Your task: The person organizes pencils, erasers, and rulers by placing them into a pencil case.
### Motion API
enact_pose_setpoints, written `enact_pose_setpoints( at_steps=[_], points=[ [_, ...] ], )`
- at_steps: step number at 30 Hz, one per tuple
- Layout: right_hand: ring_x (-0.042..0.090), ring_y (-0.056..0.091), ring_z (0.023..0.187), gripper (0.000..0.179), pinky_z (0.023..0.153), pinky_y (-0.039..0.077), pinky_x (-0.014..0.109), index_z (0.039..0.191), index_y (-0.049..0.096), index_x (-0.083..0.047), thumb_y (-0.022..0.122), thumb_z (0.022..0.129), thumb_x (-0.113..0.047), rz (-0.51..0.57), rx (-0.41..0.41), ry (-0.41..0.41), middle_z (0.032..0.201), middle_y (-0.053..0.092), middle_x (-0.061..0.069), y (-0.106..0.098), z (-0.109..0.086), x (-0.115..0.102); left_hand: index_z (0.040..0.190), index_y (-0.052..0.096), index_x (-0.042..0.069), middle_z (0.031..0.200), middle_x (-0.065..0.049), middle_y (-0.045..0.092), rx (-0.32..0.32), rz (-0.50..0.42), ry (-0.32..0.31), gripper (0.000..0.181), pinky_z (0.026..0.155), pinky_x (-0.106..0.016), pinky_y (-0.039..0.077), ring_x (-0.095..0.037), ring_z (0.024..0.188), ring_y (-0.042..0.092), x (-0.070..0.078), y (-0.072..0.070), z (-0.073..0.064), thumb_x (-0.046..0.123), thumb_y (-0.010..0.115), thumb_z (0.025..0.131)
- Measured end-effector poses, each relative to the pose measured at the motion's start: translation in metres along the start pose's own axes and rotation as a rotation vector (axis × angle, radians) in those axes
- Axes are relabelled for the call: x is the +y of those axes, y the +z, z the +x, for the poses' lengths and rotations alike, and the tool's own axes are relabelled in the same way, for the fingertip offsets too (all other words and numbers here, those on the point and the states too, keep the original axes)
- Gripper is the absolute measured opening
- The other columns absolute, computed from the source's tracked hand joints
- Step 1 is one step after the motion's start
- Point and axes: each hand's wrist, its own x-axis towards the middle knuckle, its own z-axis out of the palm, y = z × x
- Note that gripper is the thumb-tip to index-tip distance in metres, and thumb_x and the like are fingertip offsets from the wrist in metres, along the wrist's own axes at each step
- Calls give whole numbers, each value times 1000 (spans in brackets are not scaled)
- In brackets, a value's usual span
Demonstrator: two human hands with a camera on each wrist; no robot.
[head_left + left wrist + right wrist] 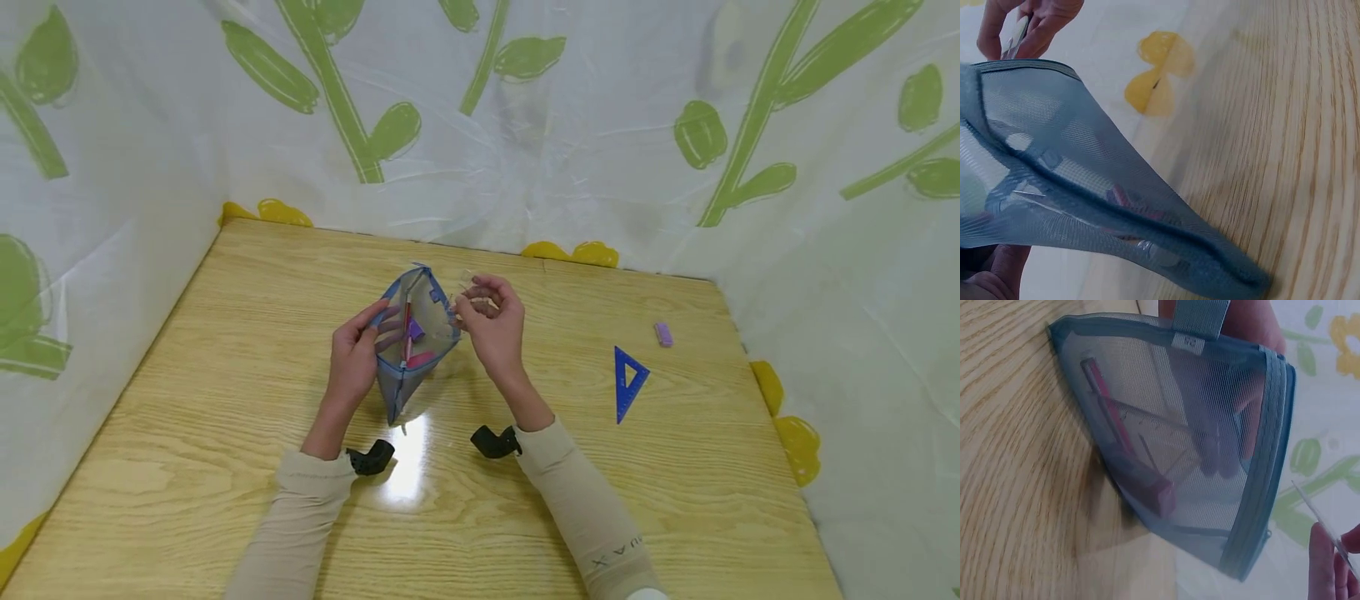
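My left hand (354,354) grips one side of a blue-grey mesh pencil pouch (401,387), its zip mouth spread wide. Through the mesh and the opening show a red pencil (408,321), a purple block (416,331) and a pink piece (421,359). At the pouch's right rim, my right hand (498,329) pinches a thin clear plastic piece (467,282) between thumb and fingers. That piece appears edge-on in the right wrist view, beside the zip edge and outside the pouch; its full outline is hidden.
On the wooden table (720,467), to the right, lie a blue set square (630,383) and a small purple eraser (663,334). White sheeting (480,167) printed with green leaves stands along the back and both sides of the table.
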Motion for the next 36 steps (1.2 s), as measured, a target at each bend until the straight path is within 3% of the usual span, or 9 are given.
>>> enact_pose_setpoints(
  at_steps=[4, 7, 19, 27, 36],
  points=[
    [15, 71, 72, 28, 64, 65, 31, 119, 57, 4, 62, 92, 10, -6, -18, 16, 95, 62, 5, 2, 0, -1, 145, 50, -8, 139, -30, 56, 0, 5, 1, 48, 95, -30, 59, -41, 122, 60, 0, 3, 0, -6, 26, 103],
    [12, 70, 73, 29, 66, 65, 31, 120, 56, 5, 61, 93, 11, -18, -41, 37, 95, 62, 4, 4, -1, 0, 145, 50, -7, 139, -29, 57, 5, 8, -3, 48, 95, -29, 59, -44, 123, 58, 0, 4, 0, -5, 26, 103],
    [14, 68, 78, 31, 70, 66, 35, 122, 57, 6, 62, 92, 11, -105, -106, 76, 96, 61, 9, 7, -4, -3, 146, 50, -5, 141, -25, 57, 1, 48, -11, 47, 100, -35, 57, -41, 126, 59, -1, 3, -2, -2, 27, 105],
    [42, 69, 87, 34, 69, 65, 34, 126, 56, 6, 63, 92, 7, -232, -154, 102, 103, 64, 21, 10, -2, -3, 146, 49, -6, 141, -27, 56, -8, 36, -14, 47, 101, -37, 56, -42, 127, 58, -1, 3, -1, -3, 26, 105],
    [35, 70, 105, 49, 78, 65, 37, 143, 51, 0, 65, 96, -2, -406, -249, 207, 124, 64, 20, 10, -5, -6, 145, 51, -5, 140, -26, 57, 5, 46, 3, 47, 97, -30, 58, -42, 124, 59, -1, 2, -1, -3, 28, 105]
  ],
)
